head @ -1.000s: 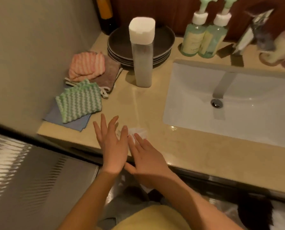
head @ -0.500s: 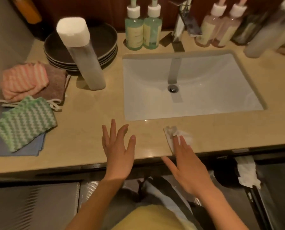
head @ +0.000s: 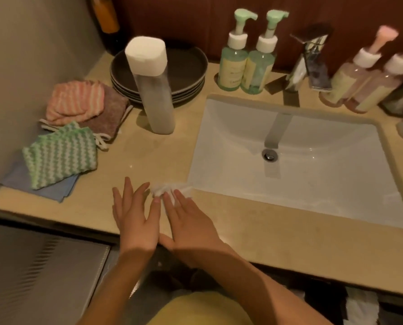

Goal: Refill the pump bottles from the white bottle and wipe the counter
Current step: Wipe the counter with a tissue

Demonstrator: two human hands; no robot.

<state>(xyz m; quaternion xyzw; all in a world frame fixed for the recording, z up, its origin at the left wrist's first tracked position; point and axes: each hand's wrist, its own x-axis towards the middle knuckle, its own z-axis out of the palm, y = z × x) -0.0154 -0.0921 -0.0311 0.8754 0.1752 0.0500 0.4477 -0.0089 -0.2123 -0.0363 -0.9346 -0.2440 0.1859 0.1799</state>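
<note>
A crumpled white tissue (head: pixel 165 188) lies on the beige counter (head: pixel 254 221) near the sink's front left corner. My right hand (head: pixel 191 224) presses on it with straight fingers. My left hand (head: pixel 134 216) lies flat on the counter right beside it, fingers spread. The tall white-capped bottle (head: pixel 152 85) stands upright behind them, left of the sink. Two green pump bottles (head: pixel 247 57) stand at the back wall, and two pink pump bottles (head: pixel 364 78) stand to the right of the tap.
The white sink (head: pixel 301 156) fills the counter's right half, with a chrome tap (head: pixel 310 59) behind it. Dark plates (head: pixel 186 73) are stacked at the back. Folded striped cloths (head: pixel 62 156) lie at the left by the wall.
My right hand has slid the tissue left along the front edge, back next to my left hand. The view has swung left again.
</note>
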